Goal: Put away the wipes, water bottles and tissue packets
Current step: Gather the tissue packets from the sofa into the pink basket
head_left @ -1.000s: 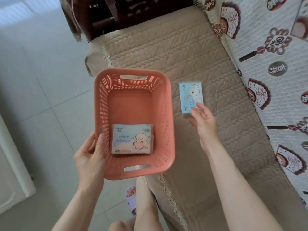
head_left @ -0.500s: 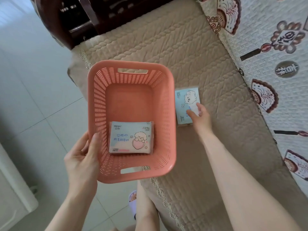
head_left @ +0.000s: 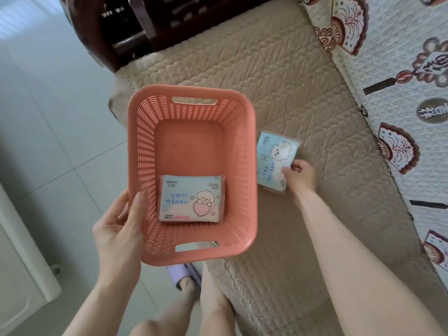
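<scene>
A salmon-pink slotted basket [head_left: 244,185] rests partly on the quilted beige sofa seat [head_left: 242,66]. My left hand [head_left: 118,226] grips the basket's left wall, thumb inside. One tissue packet [head_left: 191,202] with a puppy and a pink heart lies flat on the basket floor, near side. Just right of the basket, a second tissue packet [head_left: 274,156], light blue with a white fluffy dog, is pinched at its near right corner by my right hand [head_left: 300,177]. That packet looks slightly raised off the seat.
A patterned cover [head_left: 400,76] drapes the sofa back on the right. Dark wooden furniture [head_left: 135,27] stands beyond the seat's far end. Pale tiled floor [head_left: 48,122] lies to the left, with my slippered foot [head_left: 181,278] below the basket.
My right hand went from touching the blue packet's near edge to pinching it and has drawn it closer to the basket. My left hand has stayed on the basket.
</scene>
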Available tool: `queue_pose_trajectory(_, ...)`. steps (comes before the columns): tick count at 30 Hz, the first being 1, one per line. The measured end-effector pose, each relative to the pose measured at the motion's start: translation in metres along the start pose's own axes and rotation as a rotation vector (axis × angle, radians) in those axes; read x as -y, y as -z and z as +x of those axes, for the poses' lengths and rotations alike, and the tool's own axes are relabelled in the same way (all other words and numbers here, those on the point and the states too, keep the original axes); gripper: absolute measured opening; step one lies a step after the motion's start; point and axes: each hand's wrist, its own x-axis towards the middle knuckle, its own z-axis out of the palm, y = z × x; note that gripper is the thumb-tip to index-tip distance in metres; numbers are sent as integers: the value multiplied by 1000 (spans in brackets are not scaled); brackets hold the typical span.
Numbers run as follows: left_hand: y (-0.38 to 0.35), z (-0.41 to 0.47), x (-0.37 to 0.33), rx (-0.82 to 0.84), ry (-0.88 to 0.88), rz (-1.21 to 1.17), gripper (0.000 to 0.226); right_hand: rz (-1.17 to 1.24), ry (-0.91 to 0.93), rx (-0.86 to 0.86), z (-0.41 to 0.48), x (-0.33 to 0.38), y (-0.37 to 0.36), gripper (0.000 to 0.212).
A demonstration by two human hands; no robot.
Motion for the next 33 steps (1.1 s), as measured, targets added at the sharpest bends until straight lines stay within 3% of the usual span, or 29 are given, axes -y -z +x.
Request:
queue_pose_trajectory(4, 13, -1, -1, -31, -19, -7, 22, 208, 11, 44, -21, 16, 5, 15)
queue_pose_trajectory(9, 34, 3, -4, -74, -3, -32, 19, 501, 25, 148, -69, 56, 15, 19)
queue_pose_trajectory(17, 65, 16, -15, -113, 23, -79, 22, 703, 105, 279, -168, 125, -15, 17)
queue_pose_trajectory(23, 85, 32, -28, -115, 63, -145, 28, 643, -8, 392, -240, 133, -104, 17)
queue_pose_trajectory(27, 103, 47, -40, -125, 79, -192, 33, 504, -105, 315, -268, 129, -175, 19)
queue_pose_trajectory(33, 138, 74, -49, -153, 109, -214, 24, 338, -247, 170, -266, 132, -264, 9)
